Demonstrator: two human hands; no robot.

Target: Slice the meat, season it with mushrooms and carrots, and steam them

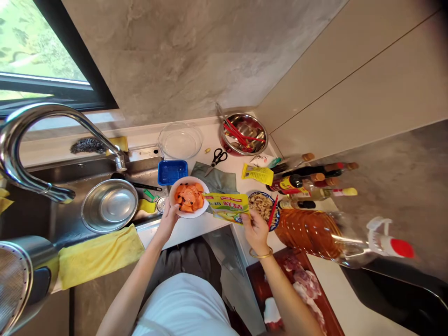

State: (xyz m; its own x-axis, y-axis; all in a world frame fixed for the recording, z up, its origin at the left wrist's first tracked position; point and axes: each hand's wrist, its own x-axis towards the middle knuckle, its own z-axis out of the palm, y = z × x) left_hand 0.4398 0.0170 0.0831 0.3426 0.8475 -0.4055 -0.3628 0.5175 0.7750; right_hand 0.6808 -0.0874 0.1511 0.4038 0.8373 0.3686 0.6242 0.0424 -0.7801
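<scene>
My left hand grips the near left rim of a white bowl holding orange slices with small dark bits on them. In my right hand is a yellow-green packet, held by its right end. The packet lies roughly level, and its left end reaches the bowl's right rim. Just behind my right hand sits a patterned plate of light brown chunks with a red utensil across its edge. Whether anything is coming out of the packet is too small to tell.
A sink with a metal pot and a curved faucet is at left. Behind are a blue tray, scissors and a steel bowl. Bottles and a large oil jug stand right, near raw meat.
</scene>
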